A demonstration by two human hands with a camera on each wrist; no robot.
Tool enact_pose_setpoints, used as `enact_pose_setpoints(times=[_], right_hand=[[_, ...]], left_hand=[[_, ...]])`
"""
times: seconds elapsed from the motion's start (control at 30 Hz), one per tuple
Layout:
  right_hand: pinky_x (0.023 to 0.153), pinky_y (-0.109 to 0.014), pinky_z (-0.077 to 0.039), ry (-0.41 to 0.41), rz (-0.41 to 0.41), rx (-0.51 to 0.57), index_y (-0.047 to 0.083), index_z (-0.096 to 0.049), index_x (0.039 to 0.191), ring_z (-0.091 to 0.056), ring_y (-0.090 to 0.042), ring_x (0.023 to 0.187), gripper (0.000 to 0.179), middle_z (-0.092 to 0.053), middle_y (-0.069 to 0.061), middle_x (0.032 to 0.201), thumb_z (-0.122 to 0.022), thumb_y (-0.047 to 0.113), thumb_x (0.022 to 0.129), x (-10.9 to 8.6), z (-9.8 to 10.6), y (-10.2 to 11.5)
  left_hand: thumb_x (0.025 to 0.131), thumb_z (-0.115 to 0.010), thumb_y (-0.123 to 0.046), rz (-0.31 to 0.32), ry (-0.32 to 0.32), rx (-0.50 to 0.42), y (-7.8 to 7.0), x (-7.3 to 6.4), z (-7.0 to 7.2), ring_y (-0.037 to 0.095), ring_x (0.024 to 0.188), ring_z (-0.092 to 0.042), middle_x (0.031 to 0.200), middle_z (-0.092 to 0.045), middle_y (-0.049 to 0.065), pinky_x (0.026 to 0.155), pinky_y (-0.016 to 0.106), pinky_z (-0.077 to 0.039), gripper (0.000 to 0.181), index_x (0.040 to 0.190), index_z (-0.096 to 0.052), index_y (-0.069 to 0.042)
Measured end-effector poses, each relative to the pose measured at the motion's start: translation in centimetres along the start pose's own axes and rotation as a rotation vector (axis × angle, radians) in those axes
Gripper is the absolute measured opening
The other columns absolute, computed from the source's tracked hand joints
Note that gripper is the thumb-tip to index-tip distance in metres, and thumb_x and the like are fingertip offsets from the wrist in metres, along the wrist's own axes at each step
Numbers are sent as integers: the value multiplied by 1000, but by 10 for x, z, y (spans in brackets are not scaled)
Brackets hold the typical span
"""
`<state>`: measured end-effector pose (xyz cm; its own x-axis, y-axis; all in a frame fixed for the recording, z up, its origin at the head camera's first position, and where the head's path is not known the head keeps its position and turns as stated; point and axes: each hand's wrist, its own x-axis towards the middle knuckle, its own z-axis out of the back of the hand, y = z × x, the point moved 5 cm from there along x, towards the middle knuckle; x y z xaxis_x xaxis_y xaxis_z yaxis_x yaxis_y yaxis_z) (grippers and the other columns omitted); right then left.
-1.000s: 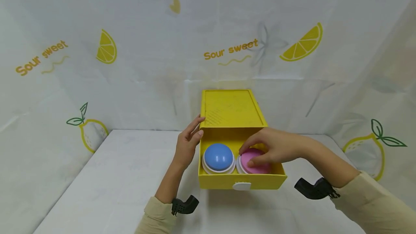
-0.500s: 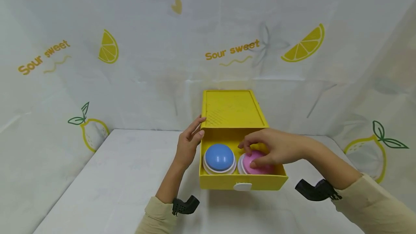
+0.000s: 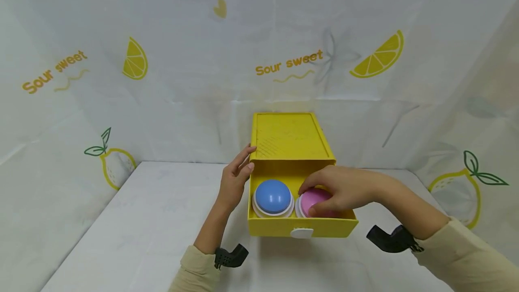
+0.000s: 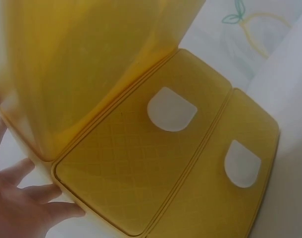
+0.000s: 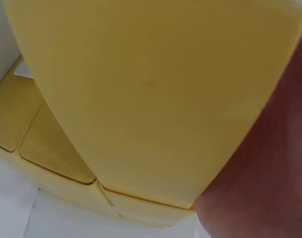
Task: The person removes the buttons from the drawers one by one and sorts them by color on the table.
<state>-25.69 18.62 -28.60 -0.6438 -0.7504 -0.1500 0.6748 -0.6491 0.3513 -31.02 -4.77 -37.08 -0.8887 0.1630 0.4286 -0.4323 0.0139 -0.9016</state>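
Observation:
In the head view the top drawer [image 3: 267, 227] of a small yellow drawer cabinet [image 3: 292, 135] is pulled out. Side by side in it sit a blue dome with a white base [image 3: 273, 197] and a pink dome with a white base [image 3: 314, 199]. From above, my right hand [image 3: 344, 188] grips the pink dome, fingers behind it and thumb in front; its right part is hidden under the hand. My left hand [image 3: 234, 179] rests against the cabinet's left side, fingertips at the upper edge; the left wrist view shows these fingers spread along that side.
Below the pulled-out drawer, the left wrist view shows two shut drawers with white handles, a middle one [image 4: 116, 163] and a lower one [image 4: 215, 198]. The cabinet stands on a white table [image 3: 162, 220] before a lemon-print cloth [image 3: 194, 57].
Half a second ago my right index finger was bent on top of the pink dome; now the fingers reach round behind it, and the hand sits slightly lower. The left hand stays put.

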Motion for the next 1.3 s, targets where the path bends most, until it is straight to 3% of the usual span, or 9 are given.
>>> enact_pose_setpoints(times=[0.4, 0.7, 0.87, 1.0, 1.13, 1.3], right_hand=[[81, -24, -54, -53, 64, 66, 24, -69, 113, -56, -3, 93, 32, -65, 12, 106, -75, 42, 88, 1, 5, -2], [81, -22, -56, 60, 23, 210, 18, -68, 124, -62, -6, 92, 37, -68, 7, 108, -71, 29, 89, 2, 6, -2], [84, -23, -57, 54, 32, 315, 18, -67, 126, -65, -11, 96, 39, -67, 1, 111, -73, 26, 88, 0, 8, -2], [84, -26, -60, -17, 124, 429, 10, -63, 132, -67, -14, 96, 41, -68, -5, 116, -71, 19, 92, -3, 9, -7], [84, -29, -62, -157, 227, 576, 2, -60, 135, -68, -15, 100, 41, -70, -4, 120, -65, 6, 95, -7, 13, -17], [82, -32, -64, -337, 247, 744, 5, -58, 138, -67, -16, 104, 41, -69, 1, 122, -55, 0, 98, -16, 14, -30]], left_hand=[[102, -51, -23, 2, -4, -8, 0, 0, -2, 36, 148, -40, 164, -36, 5, 113, 53, -44, 45, 146, -54, -13], [103, -50, -24, -1, 0, 3, 0, 0, -1, 35, 149, -40, 164, -36, 4, 113, 53, -44, 45, 146, -54, -15], [103, -50, -25, -6, -1, 7, 0, 0, 0, 35, 148, -41, 164, -37, 4, 112, 53, -44, 45, 147, -54, -15], [103, -50, -25, -6, 2, 8, 0, 0, 0, 34, 148, -40, 164, -36, 4, 112, 53, -45, 45, 147, -53, -15], [103, -50, -25, -6, -5, 3, -1, 0, 1, 35, 148, -40, 164, -36, 4, 113, 53, -44, 46, 147, -53, -15], [102, -50, -22, -5, -15, -1, -1, -1, 1, 36, 148, -40, 164, -37, 5, 112, 54, -44, 46, 147, -54, -13]])
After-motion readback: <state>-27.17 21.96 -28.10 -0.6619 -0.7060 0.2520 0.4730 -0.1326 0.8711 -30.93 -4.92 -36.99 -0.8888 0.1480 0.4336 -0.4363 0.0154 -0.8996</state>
